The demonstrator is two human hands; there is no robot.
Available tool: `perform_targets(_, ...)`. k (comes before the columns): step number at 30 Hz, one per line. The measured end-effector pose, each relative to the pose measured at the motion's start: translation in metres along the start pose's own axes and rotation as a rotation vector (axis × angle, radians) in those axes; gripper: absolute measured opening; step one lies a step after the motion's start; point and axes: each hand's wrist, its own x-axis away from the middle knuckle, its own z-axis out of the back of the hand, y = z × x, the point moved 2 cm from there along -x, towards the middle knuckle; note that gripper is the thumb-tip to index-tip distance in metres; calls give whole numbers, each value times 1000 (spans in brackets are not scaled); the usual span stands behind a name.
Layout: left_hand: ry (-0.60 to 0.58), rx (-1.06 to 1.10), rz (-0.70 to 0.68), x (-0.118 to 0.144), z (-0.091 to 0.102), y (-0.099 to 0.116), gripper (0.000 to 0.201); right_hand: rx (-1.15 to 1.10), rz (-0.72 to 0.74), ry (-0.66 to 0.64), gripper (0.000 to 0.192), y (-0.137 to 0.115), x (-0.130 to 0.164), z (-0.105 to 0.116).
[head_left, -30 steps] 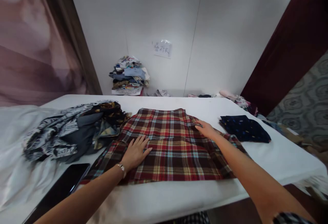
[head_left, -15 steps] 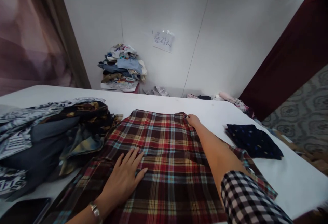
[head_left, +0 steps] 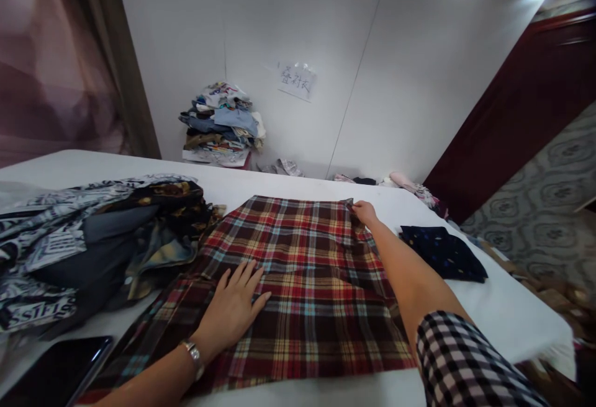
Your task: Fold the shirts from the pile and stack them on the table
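White tabletop fills the lower half of the frame, wall behind it. Plaid shirt lies spread flat at centre frame, the biggest item on it, laid out so both hands can reach across it. Heap of crumpled clothes at left of frame, touching the shirt's left edge, looks dumped rather than sorted. Stack of folded clothes sits against the wall, upper centre-left, well apart from the tabletop work. Folded dark navy garment at right of frame, near the shirt but apart from it. Dark phone or tablet at lower left corner, partly under the shirt's edge, hard to tell.

Left hand, lower centre: palm down, fingers spread wide and flat on the plaid, pinning the cloth so it doesn't slide. Watch on that wrist. Right hand, centre right: arm stretched across the shirt, fingers pinched narrow on its far right corner, which is lifted slightly. Paper label taped on the wall, upper centre.
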Motion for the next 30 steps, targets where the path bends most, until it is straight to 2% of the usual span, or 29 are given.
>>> perform_targets(5,16,-8,-4,-1,1,2,57,-28,56,117,30,-21,19,32)
perform_targets(7,18,-11,-7,-1,2,3,57,-39,215,120,31,-37,47,41)
perform_targets(8,22,-11,-9,-1,3,3,56,-40,345,61,30,-44,67,44)
perform_targets(9,29,-10,-10,-1,3,4,55,-37,500,-51,28,-50,90,44)
perform_targets(11,40,-9,-12,-1,5,5,54,-29,741,-424,23,-55,138,40)
perform_targets(12,42,-9,-12,-1,5,6,53,-45,772,-574,22,-54,157,39)
perform_targets(13,42,-9,-12,-1,6,7,53,-80,749,-658,22,-51,171,37)
perform_targets(14,41,-10,-12,-1,6,7,53,-130,680,-676,23,-47,177,37)
perform_targets(17,33,-18,-14,-1,7,8,54,-180,324,-475,29,-36,157,32)
perform_targets(20,18,-20,-9,-1,9,10,55,-22,67,-363,33,-37,119,19)
perform_targets(22,16,-15,-4,-1,12,11,54,57,5,-378,40,-46,102,3)
perform_targets(25,21,3,2,0,15,12,52,124,-37,-408,48,-66,93,-25)
perform_targets(28,21,21,15,1,16,13,53,167,-15,-394,30,-85,79,-40)
perform_targets(30,9,26,25,2,15,13,54,161,35,-336,18,-95,58,-34)
